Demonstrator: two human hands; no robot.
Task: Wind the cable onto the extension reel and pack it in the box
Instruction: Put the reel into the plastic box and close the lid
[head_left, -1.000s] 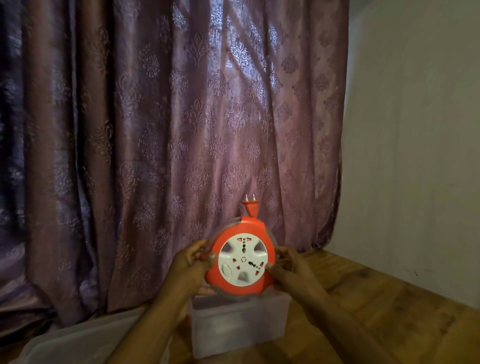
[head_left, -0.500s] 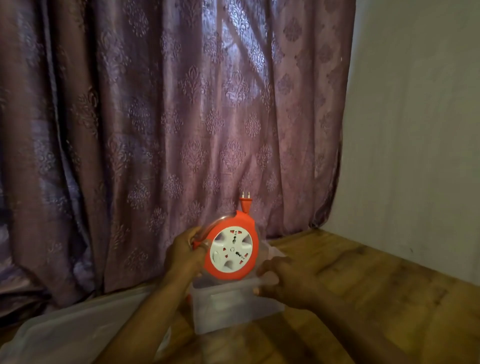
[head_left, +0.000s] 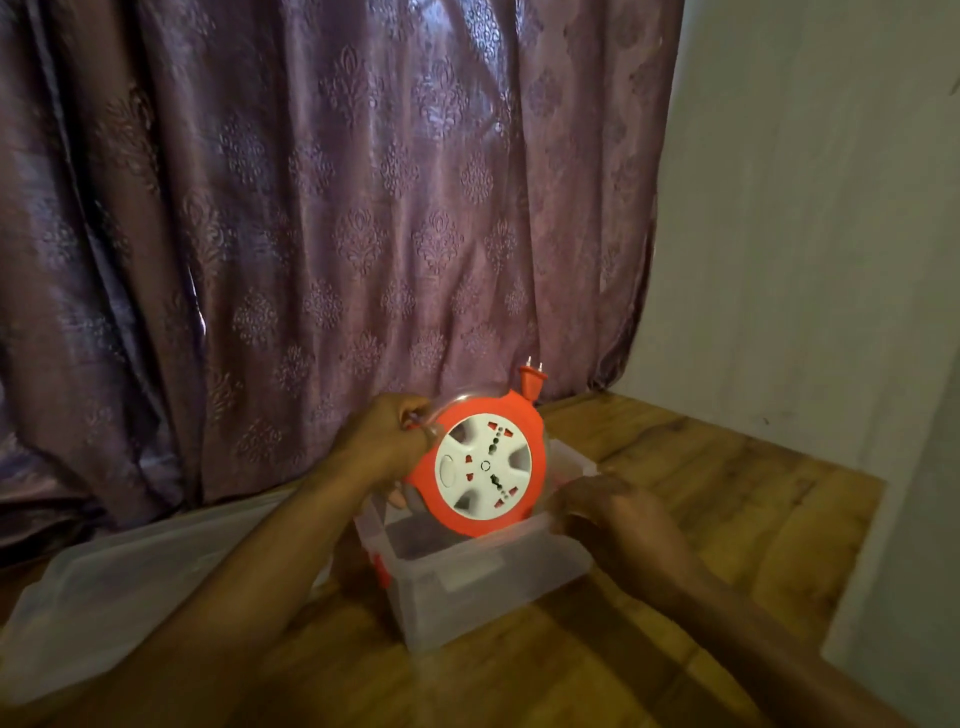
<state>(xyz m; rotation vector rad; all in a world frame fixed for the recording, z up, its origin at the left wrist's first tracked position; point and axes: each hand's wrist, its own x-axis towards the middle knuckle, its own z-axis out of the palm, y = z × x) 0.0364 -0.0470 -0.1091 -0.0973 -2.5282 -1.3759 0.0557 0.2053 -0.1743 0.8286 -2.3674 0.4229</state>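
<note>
**Lowering reel into box**

Extension reel (head_left: 485, 464), orange, upright, lower edge inside clear box (head_left: 483, 566) on worktop (head_left: 717, 499). Left hand (head_left: 387, 441) fingers curled round its rim, likely steering. Right hand (head_left: 605, 506) fingers relaxed on box edge, apparently steadying.

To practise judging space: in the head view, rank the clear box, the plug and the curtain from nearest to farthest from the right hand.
From the right hand:
1. Clear box, under its fingers.
2. Plug, atop the reel, up-left.
3. Curtain, behind everything.
</note>
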